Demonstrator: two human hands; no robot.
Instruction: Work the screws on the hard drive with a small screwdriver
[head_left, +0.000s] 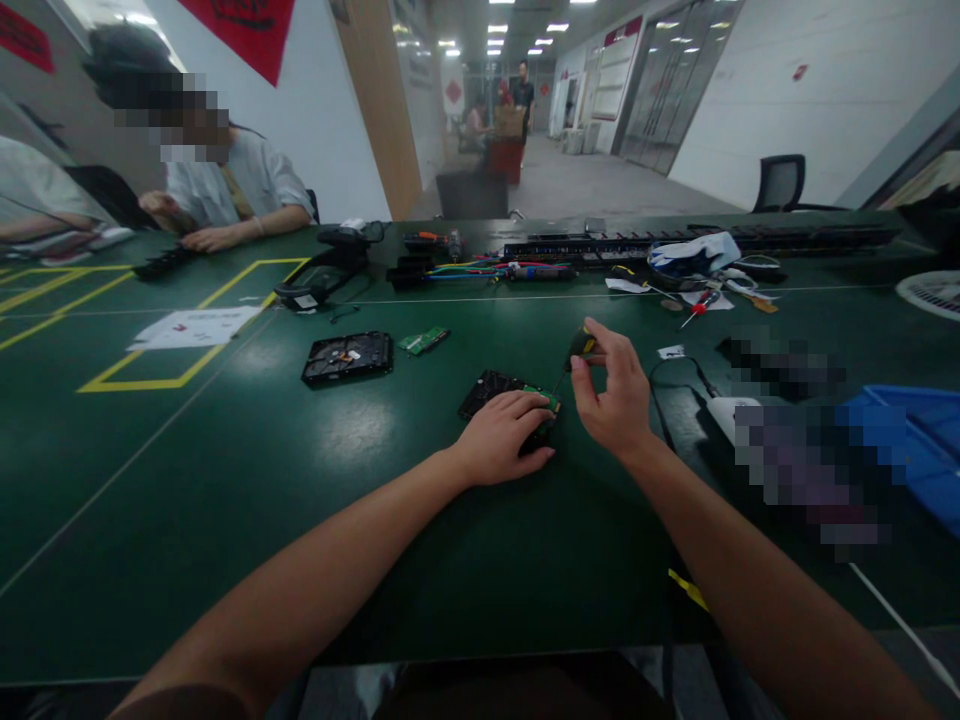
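My left hand (504,435) lies over a black hard drive (486,388), its fingers on top and the thumb at the near side, pressing it to the table. A green circuit board (551,398) shows at the drive's far right, partly under my fingertips. My right hand (616,388) grips a screwdriver (580,345) by its black and yellow handle, between thumb and fingers. The shaft slants down to the board; whether its tip sits in a screw is too small to tell. Further left lie a second hard drive (347,357) and a loose green circuit board (424,341).
Coloured cables (480,268), a glove (694,254) and a red screwdriver (701,305) lie along the back of the green table (247,520). At right are a blue bin (919,440) and a black cable (660,395). A person (240,190) works at the far left.
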